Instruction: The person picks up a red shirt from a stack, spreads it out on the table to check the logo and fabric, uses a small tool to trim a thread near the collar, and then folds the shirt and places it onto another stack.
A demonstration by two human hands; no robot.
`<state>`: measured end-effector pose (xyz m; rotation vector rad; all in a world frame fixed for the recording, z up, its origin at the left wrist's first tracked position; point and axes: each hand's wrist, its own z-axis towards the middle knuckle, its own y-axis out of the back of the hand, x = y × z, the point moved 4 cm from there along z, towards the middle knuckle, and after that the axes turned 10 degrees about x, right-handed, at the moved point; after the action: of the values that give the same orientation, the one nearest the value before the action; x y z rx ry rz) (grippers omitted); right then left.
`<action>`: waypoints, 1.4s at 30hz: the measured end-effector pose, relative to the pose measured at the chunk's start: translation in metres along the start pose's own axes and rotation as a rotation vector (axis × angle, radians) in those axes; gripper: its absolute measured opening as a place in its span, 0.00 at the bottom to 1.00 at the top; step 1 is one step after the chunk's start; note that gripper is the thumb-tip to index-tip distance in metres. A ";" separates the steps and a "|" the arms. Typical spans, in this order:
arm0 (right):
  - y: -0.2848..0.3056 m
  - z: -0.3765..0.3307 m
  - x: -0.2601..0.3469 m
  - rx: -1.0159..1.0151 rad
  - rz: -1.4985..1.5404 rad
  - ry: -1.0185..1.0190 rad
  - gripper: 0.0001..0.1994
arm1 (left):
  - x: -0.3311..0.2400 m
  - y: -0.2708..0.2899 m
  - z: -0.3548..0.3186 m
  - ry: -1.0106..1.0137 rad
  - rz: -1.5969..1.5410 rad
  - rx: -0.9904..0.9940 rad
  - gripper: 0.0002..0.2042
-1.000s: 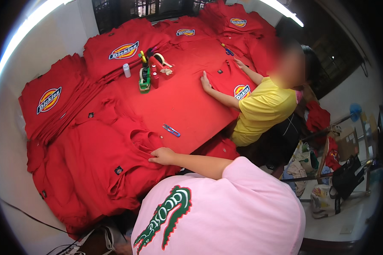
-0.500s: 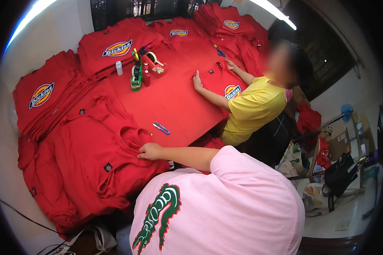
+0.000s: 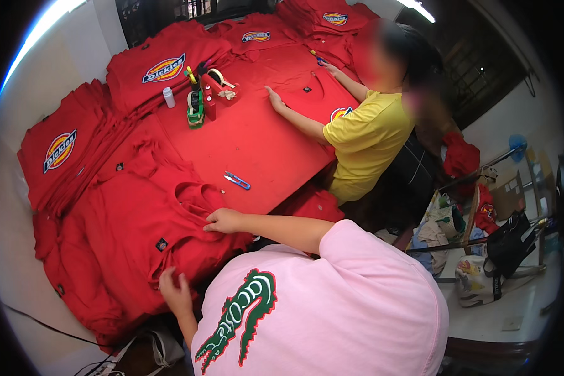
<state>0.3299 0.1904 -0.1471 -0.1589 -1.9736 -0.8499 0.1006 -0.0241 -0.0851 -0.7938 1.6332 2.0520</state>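
Note:
My right hand [image 3: 224, 220] is closed on the edge of a red shirt [image 3: 125, 207] in a loose heap at the table's near left. Just below it in the picture, my left hand [image 3: 175, 291] is raised beside the shirt's near edge, fingers apart and holding nothing. A small dark label [image 3: 161, 244] shows on the cloth between them. Blue-handled thread snips [image 3: 237, 180] lie on the red tabletop [image 3: 257, 150], beyond my right hand.
A co-worker in a yellow shirt [image 3: 370, 131] has both hands at a red shirt [image 3: 319, 94]. Stacked red shirts [image 3: 50, 125] line the far edge. A green tape dispenser [image 3: 195, 113], red bottle [image 3: 210, 106] and white bottle [image 3: 168, 97] stand on the table. Bags [image 3: 479, 282] lie at right.
My left hand has come into view beside the heap. My right hand keeps its hold. The co-worker's nearer hand has shifted away from the shirt's neckline, up and left.

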 end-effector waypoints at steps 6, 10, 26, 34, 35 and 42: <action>0.072 -0.043 0.129 0.198 0.998 0.325 0.13 | -0.008 -0.019 0.044 -0.110 0.448 0.207 0.25; 0.144 -0.088 0.176 0.164 0.998 0.582 0.13 | -0.001 0.016 0.055 0.082 0.383 0.381 0.17; 0.244 -0.243 0.282 0.421 0.828 1.430 0.11 | -0.126 0.358 -0.019 0.152 -0.605 0.091 0.11; 0.191 -0.147 0.263 0.193 0.703 0.658 0.16 | -0.140 0.282 0.036 0.204 0.193 0.058 0.22; 0.190 -0.144 0.256 0.174 0.629 0.594 0.15 | -0.130 0.274 0.032 0.179 0.075 -0.039 0.20; 0.185 -0.146 0.213 0.180 0.707 0.492 0.15 | -0.004 0.263 0.007 0.514 -0.004 0.280 0.28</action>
<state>0.4001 0.1907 0.1627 -0.4614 -1.3689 -0.2133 -0.0617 -0.0801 0.1146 -1.2873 2.1204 1.6410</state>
